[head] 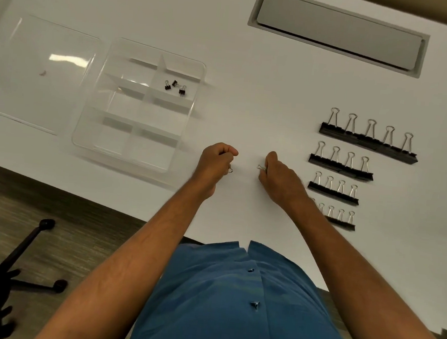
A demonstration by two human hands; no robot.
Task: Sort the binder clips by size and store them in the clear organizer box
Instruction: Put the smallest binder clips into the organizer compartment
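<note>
While four size-graded rows (341, 163) wait at three o'clock, left hand (216, 160) and right hand (278, 174) each pinch one small clip in clenched fingers, presumably bound for the organizer box (141, 108) at ten o'clock, joining three already stored.

Only 1 view is given, from a wide-angle camera on the person's head, looking forward and steeply down over a blue shirt (232, 300) and both forearms. The left hand (216, 159) and right hand (281, 174) sit near mid-frame, fairly close. The white bench (251, 90) stretches beyond them; floor (71, 226) shows nearer than the left hand.
</note>
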